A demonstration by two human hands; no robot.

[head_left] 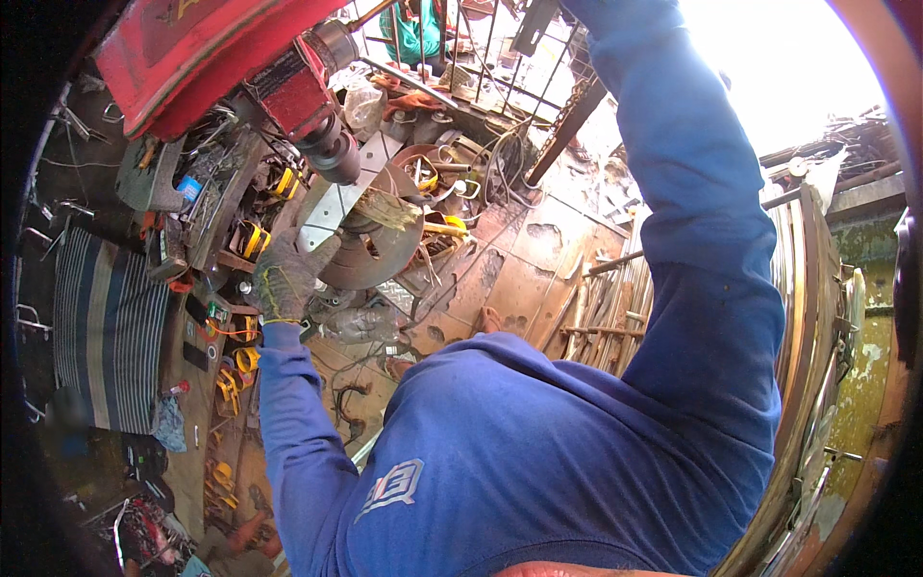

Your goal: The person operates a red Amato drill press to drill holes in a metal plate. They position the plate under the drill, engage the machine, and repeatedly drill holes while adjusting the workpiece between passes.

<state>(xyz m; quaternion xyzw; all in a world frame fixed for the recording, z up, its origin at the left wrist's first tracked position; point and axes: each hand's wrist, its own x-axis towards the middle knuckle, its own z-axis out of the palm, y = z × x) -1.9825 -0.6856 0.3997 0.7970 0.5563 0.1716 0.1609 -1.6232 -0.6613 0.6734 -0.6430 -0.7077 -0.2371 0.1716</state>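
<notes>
My left hand (pixel 284 274), in a grey work glove, grips the near end of a pale flat metal plate (pixel 338 204) with holes in it. The plate lies across a rusty round drill table (pixel 389 258). Just above the plate hangs the dark chuck (pixel 332 149) of a red drill press (pixel 183 48). My right arm, in a blue sleeve (pixel 692 192), reaches up past the top edge of the picture, so my right hand is hidden.
A striped cloth (pixel 106 327) lies at the left. Yellow parts (pixel 252 238) and metal scraps crowd the bench around the drill table. A clear plastic bottle (pixel 361 322) sits below it. Metal bars (pixel 615 298) lie at the right. Another person in green (pixel 415 29) stands at the top.
</notes>
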